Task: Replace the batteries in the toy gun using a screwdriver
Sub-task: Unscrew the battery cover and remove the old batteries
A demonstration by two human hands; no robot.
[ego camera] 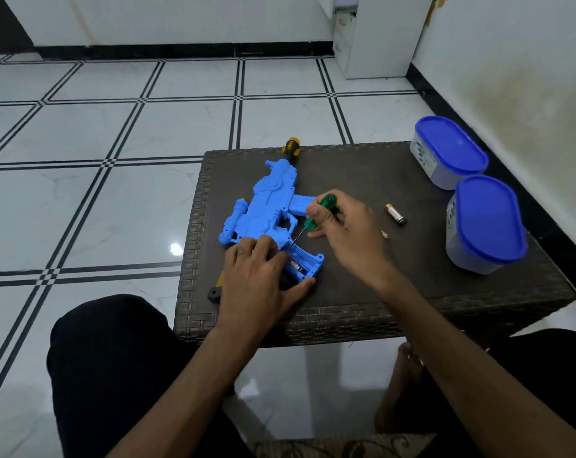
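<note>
So the blue toy gun (263, 209) is lying flat just left of the middle of the frame, on a dark woven table (362, 292), with its grip pointing down toward the person. The left hand (260, 279) is pressed down over the grip end, fingers mostly flat and spread, pinning it rather than wrapping it. Right next to those fingers the battery compartment (305, 264) is open and there's a battery still sitting inside. Moving right, the right hand (342, 233) is pinching a green-handled screwdriver (319, 211), tip angled down into the top edge of that compartment. Further right a loose battery (396, 214) lies on the table, then two blue-lidded containers (468, 190). Honestly the risk is the tip slipping off and jabbing the left fingers, they're super close, or bending a contact spring.
</note>
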